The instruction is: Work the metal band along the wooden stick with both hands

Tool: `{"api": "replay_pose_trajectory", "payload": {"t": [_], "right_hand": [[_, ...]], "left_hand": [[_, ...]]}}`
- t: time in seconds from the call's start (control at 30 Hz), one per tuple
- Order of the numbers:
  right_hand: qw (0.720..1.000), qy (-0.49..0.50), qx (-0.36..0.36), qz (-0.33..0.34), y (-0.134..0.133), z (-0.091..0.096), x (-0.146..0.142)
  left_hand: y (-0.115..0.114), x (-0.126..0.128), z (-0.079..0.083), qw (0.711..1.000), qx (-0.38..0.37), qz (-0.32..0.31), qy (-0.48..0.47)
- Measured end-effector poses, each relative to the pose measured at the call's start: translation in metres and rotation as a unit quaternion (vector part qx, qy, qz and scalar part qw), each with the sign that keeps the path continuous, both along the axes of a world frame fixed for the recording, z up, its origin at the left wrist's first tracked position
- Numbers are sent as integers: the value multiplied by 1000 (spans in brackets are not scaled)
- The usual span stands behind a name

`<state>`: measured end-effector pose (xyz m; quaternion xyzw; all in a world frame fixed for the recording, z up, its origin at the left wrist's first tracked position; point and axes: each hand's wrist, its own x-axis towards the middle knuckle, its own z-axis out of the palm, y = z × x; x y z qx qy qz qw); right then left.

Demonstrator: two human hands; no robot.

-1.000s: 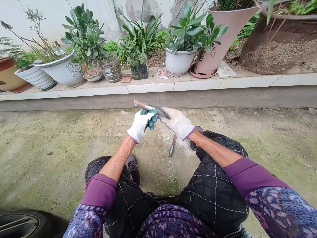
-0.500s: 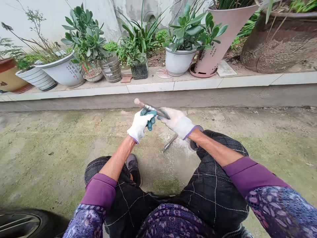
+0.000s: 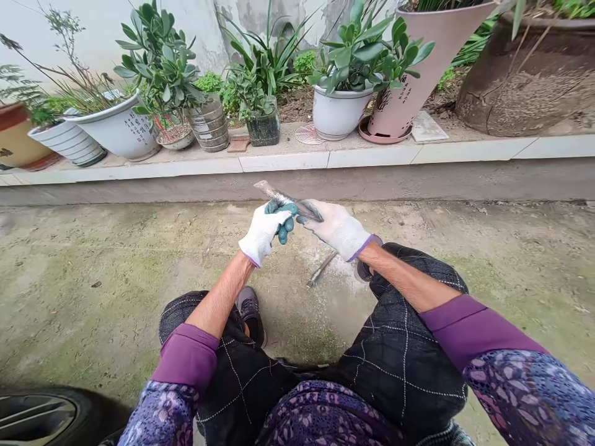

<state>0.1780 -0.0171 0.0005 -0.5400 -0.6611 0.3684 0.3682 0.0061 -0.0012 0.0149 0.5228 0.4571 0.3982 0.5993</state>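
My left hand (image 3: pixel 264 230) wears a white glove with green fingertips and is closed round a thin rod-like tool (image 3: pixel 281 199) with a brownish end and a silvery wrapped middle. The tool points up and to the left. My right hand (image 3: pixel 335 228), in a white glove, is closed on the tool's other end. Both hands are held together above the concrete ground (image 3: pixel 93 272), between my knees. A second thin metal rod (image 3: pixel 320 270) hangs or lies below my right hand, slanting down to the left.
A low tiled ledge (image 3: pixel 283 162) runs across ahead, lined with potted plants: white pots (image 3: pixel 338 113), a tall pink pot (image 3: pixel 409 80), a large brown pot (image 3: pixel 534 80). My shoes (image 3: pixel 251 313) rest on the ground. A dark tyre-like object (image 3: pixel 41 418) sits at bottom left.
The tool's free end has wobbled slightly in my hands. The lower rod swung from near upright to a slant toward the left. My hands stayed in place.
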Motion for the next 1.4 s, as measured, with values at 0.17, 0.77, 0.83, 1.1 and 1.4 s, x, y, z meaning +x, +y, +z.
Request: {"api": "replay_pose_trajectory", "payload": {"t": [0.17,0.77,0.83,1.1,1.4], "right_hand": [[927,216,-239,194,-8,6,16],[966,146,-165,138,-15,2,6],[998,4,-45,37,-11,-2,0],[919,235,-236,212,-13,0,10],[996,61,-65,14,-7,-1,0]], "left_hand": [[-5,-7,11,996,11,-91,-7],[-11,-6,9,997,1,-77,-24],[-9,-2,5,999,5,-41,-30],[-5,-7,11,995,-7,-95,-1],[5,-3,-2,999,-24,-24,-30]]}}
